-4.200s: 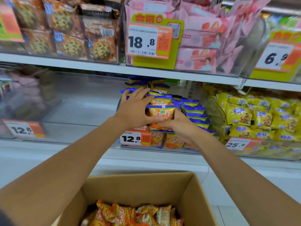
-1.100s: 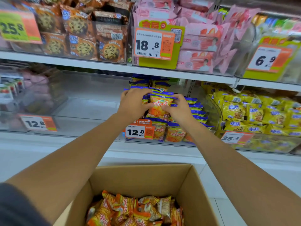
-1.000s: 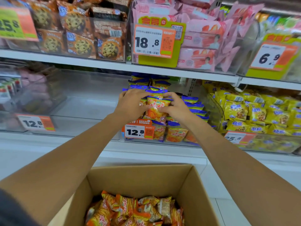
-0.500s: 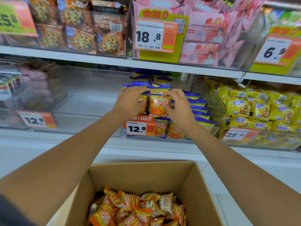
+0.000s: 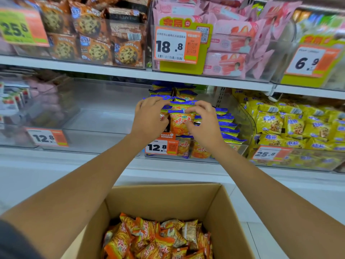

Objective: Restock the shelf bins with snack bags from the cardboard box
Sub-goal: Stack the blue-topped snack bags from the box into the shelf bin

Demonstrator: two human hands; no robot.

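Compared with the frame of four seconds ago, the left hand (image 5: 151,116) is no longer flat with straight fingers. It is now curled on the orange foil snack bag with a blue top edge (image 5: 180,124), which stands more upright in the front row. The right hand (image 5: 203,122) pinches the same bag near its top, so each grip is closed on the bag, one at each side.

This bag is just above the orange and white 12.8 price tag (image 5: 161,146), inside the clear plastic shelf bin (image 5: 249,126) that carries the tag. I judge the bin to be well filled: rows of the same bags stand behind and to the right of the tag. The brown cardboard box (image 5: 168,199), below the tag and closer to the person, has still many orange crinkled bags (image 5: 158,238) on its bottom, so much work is left.

The bags are shiny, thin and puffy, with crimped ends; they should bend easily and slide on each other. The bin walls are smooth, hard and transparent. Left of the tag is another clear bin (image 5: 97,118) that looks almost bare. Right of the tag lie yellow snack bags (image 5: 289,124).
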